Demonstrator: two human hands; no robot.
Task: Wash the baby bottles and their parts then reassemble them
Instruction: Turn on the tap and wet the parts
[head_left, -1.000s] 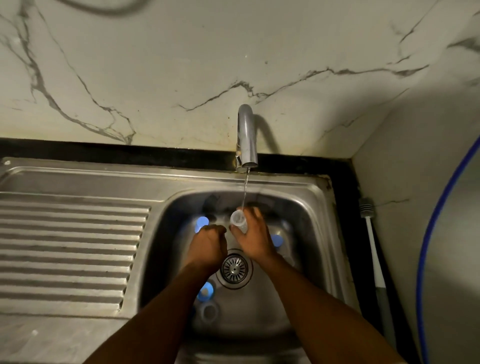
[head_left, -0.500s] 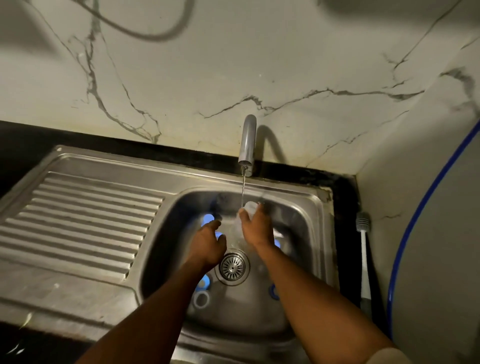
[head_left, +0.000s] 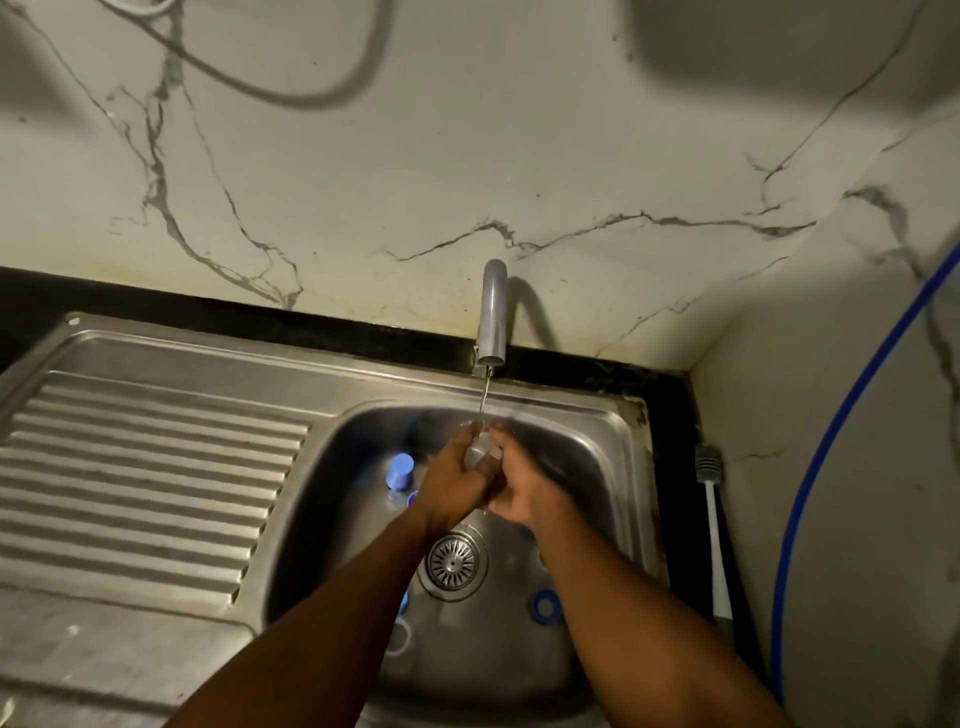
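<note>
Our fingers (head_left: 491, 454) curl round the clear bottle (head_left: 477, 448) from both sides, the left hand (head_left: 452, 480) having just closed in against the right hand (head_left: 527, 491), holding it under the thin stream from the tap (head_left: 492, 312) over the sink (head_left: 332, 519), so we judge rinsing under way.

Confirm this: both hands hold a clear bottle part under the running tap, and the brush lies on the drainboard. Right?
Not quite. In the head view the brush lies on the dark counter strip right of the sink, not on the drainboard. The rest holds.
</note>
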